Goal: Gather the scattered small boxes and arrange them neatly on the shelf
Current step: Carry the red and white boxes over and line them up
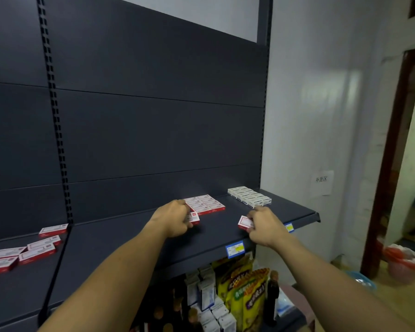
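Gripping red-white boxes — both hands (flat).

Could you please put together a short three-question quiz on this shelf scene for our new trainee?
1. True or false: the left hand and the right hand each hold a red-and-white box.
2. Which boxes lie furthest right on the shelf? A) the neat red-and-white block B) the row of white boxes C) the scattered red-and-white boxes
3. Fill in: the scattered boxes lie in the bay to the ____ of the slotted upright.

Key
1. True: the left hand's box sits by the neat block; the right hand's box is near the front edge.
2. B
3. Left
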The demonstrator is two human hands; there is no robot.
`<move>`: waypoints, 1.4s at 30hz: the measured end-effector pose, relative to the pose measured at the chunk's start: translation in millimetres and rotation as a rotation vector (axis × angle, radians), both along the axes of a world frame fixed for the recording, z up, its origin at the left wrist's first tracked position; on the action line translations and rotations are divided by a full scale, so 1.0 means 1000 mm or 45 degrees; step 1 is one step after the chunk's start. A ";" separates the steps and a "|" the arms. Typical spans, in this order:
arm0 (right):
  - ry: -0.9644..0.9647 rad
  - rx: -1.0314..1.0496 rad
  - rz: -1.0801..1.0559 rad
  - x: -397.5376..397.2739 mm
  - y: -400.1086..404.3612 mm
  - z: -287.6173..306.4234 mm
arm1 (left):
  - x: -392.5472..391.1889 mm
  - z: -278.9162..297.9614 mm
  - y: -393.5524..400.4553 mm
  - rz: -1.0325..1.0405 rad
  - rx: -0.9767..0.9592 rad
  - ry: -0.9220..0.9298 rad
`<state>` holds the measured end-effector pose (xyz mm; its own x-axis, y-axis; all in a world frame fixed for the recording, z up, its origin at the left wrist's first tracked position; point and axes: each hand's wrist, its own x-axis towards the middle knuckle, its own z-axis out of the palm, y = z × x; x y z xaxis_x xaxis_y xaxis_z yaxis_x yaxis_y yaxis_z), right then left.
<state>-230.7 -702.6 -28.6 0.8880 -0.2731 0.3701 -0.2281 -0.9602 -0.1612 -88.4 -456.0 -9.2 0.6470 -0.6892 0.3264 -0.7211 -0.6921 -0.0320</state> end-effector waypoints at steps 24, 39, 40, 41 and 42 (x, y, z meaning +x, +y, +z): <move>-0.008 -0.013 0.156 0.156 -0.082 0.001 | 0.130 -0.004 -0.086 0.048 -0.014 0.052; -0.018 0.041 0.440 0.204 -0.106 -0.024 | 0.124 -0.029 -0.106 0.145 -0.080 0.041; -0.026 0.045 0.467 0.205 -0.107 -0.027 | 0.120 -0.034 -0.108 0.157 -0.097 0.044; -0.036 0.051 0.495 0.205 -0.109 -0.030 | 0.115 -0.038 -0.110 0.169 -0.112 0.042; -0.051 0.053 0.531 0.206 -0.110 -0.034 | 0.111 -0.044 -0.112 0.181 -0.124 0.037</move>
<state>-25.1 -812.9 -62.3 0.9106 0.0909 0.4031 0.1858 -0.9614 -0.2030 22.9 -568.0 -53.1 0.7461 -0.5558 0.3668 -0.6151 -0.7862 0.0599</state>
